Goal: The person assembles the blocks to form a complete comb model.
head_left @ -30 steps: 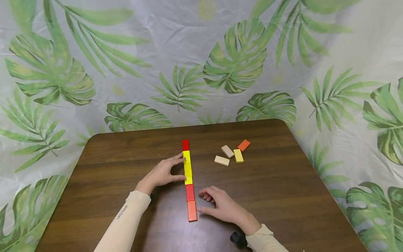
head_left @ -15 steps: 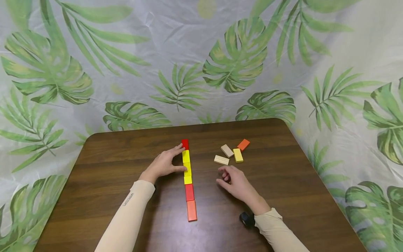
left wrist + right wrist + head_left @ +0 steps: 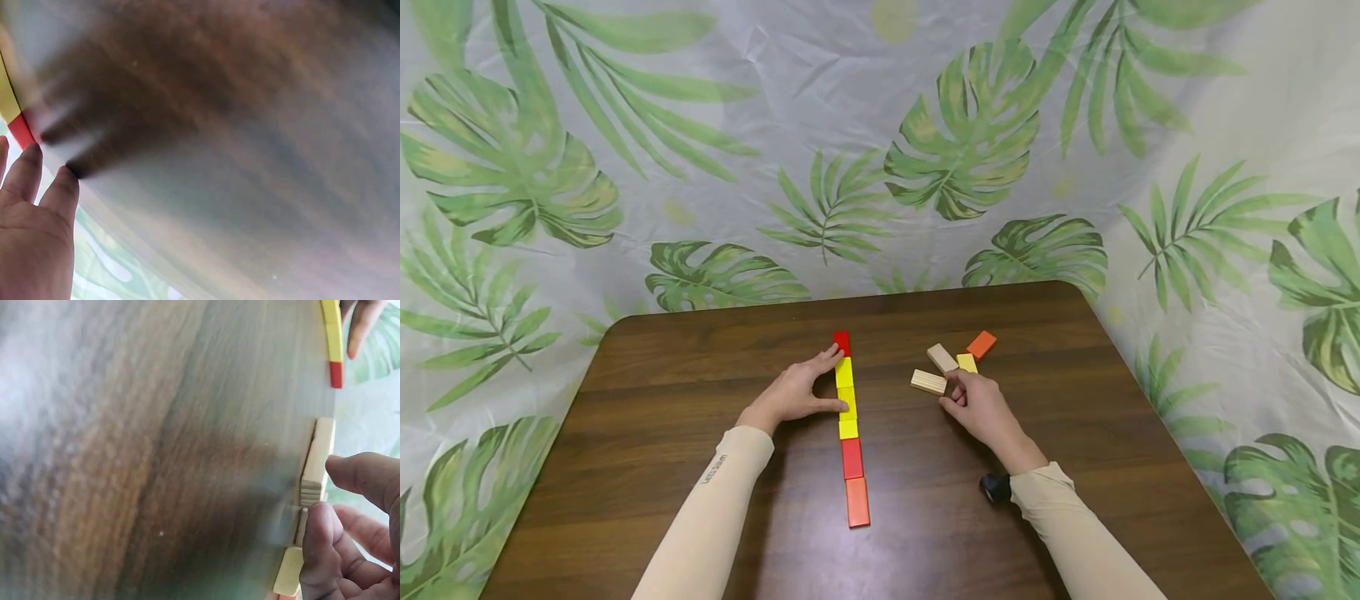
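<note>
A straight row of blocks runs down the table. At its far end lies a red block (image 3: 842, 342), followed by yellow blocks (image 3: 845, 372), another red block (image 3: 852, 457) and an orange-red block (image 3: 857, 502) nearest the person. My left hand (image 3: 793, 396) lies along the row's left side, fingertips at the far red block and thumb tip over a yellow one. My right hand (image 3: 988, 412) reaches to the loose blocks, loosely bent fingertips right at the end of a grooved natural-wood block (image 3: 928, 382). That hand partly covers a pale yellow block (image 3: 967, 362).
Beyond the grooved block lies a plain wooden block (image 3: 942, 357), with an orange block (image 3: 981, 344) to its right. All rest on a dark wooden table (image 3: 700, 367). A leaf-patterned cloth (image 3: 850, 125) hangs behind the table.
My right hand has moved from beside the near end of the row, away and to the right, to the loose blocks. My left hand has slid a little farther along the row.
</note>
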Tool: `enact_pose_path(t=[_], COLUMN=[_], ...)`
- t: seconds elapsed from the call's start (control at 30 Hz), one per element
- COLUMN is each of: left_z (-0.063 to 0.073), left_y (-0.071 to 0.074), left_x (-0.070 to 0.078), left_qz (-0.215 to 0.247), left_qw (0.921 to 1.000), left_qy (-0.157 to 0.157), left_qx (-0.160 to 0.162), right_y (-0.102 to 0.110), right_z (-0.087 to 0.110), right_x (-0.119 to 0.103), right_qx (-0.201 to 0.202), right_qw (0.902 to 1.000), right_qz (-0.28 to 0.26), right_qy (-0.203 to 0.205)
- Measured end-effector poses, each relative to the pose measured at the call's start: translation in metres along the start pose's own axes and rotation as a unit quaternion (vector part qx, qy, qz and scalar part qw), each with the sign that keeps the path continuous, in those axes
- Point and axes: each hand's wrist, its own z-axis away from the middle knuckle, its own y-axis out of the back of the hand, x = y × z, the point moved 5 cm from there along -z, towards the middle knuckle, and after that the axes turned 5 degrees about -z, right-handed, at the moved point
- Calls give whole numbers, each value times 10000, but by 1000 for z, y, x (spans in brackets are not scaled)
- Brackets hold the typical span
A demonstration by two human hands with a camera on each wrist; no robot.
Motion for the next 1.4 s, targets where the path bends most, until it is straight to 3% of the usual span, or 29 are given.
enact_pose_path(t=[0.3, 0.9, 1.13, 1.4], left_z=[1, 1, 0, 0], left_y=[-1, 0, -3, -5], left_x=[4, 5, 3, 2], left_qz=[-294, -176, -127, -117], left_qw=[9995, 9994, 9996, 9997], left_qy=[-26, 136, 110, 104], left_qx=[-143, -266, -238, -189], right_y=[-4, -9, -10, -14], right_z=[-7, -18, -25, -51], right_x=[3, 2, -9, -31], right_qx=[-39, 185, 67, 65], right_qw=[10000, 9998, 9998, 9983], right_qz=[-5, 115, 145, 196], right_qy=[-66, 2, 106, 540])
